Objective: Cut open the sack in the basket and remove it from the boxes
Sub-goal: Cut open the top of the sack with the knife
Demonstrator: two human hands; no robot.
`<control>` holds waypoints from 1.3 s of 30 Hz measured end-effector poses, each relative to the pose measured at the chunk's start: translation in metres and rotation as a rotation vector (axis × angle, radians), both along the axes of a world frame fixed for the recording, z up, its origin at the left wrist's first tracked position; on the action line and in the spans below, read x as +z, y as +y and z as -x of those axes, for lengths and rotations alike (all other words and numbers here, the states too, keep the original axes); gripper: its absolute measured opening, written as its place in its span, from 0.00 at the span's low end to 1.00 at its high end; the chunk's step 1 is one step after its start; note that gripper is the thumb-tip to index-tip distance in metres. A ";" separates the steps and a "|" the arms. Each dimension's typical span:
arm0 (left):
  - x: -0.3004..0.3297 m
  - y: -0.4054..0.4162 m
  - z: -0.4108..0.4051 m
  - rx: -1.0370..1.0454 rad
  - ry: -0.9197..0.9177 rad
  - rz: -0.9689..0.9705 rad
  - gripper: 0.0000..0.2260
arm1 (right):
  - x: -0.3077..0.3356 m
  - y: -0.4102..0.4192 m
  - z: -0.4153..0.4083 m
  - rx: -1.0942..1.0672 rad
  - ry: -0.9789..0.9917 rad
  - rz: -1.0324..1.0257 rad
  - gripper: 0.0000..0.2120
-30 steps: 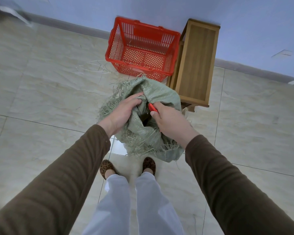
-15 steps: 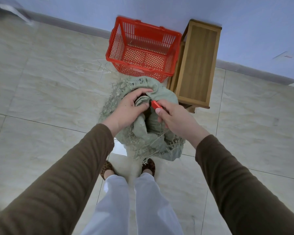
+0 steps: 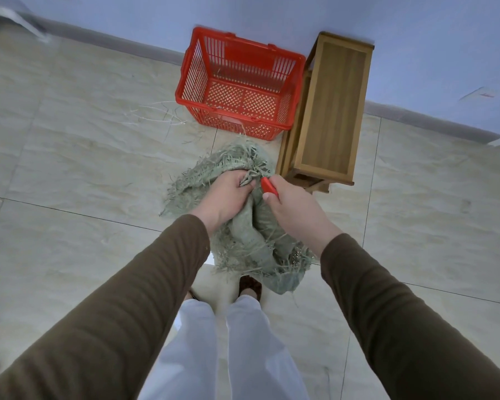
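A frayed green woven sack [image 3: 243, 243] hangs bunched in front of me, above the tiled floor. My left hand [image 3: 227, 194] grips a crumpled fold of it near the top. My right hand [image 3: 289, 206] holds a red-handled cutter [image 3: 269, 188], its tip against the sack; whether it also holds sack cloth I cannot tell. The red plastic basket [image 3: 237, 82] stands by the wall with nothing in it but a few loose fibres. No boxes are in view.
A wooden stool [image 3: 329, 111] stands right of the basket, close to the sack. Loose pale fibres [image 3: 159, 114] lie on the floor left of the basket. My feet [image 3: 250, 285] are directly under the sack. Open tile lies left and right.
Both hands have gathered the sack tighter; its open mouth has closed into a bunch and the hands have come closer together. The view has tilted slightly.
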State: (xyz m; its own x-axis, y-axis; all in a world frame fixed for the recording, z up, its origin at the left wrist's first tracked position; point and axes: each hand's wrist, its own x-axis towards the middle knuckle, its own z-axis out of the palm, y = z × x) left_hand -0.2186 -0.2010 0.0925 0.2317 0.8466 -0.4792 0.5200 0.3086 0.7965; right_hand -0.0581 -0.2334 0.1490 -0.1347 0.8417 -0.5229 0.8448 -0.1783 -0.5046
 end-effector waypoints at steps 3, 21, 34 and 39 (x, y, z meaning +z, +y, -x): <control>0.000 0.004 0.006 -0.045 0.103 -0.046 0.14 | 0.006 -0.009 0.000 -0.073 0.031 -0.102 0.09; 0.033 0.008 0.010 -0.295 0.213 -0.271 0.08 | 0.016 0.020 -0.010 -0.384 0.249 0.090 0.26; 0.013 -0.031 0.074 0.304 0.365 -0.104 0.19 | 0.007 0.048 -0.042 -1.250 0.737 0.085 0.07; 0.034 -0.021 0.037 0.252 0.411 -0.150 0.35 | 0.027 0.046 -0.025 -1.112 0.786 0.200 0.07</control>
State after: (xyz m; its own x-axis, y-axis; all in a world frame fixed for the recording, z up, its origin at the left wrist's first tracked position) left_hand -0.2557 -0.2217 0.1265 -0.1715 0.9184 -0.3566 0.7240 0.3630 0.5866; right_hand -0.0329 -0.1875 0.1761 0.2404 0.6200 -0.7469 -0.2823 -0.6915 -0.6649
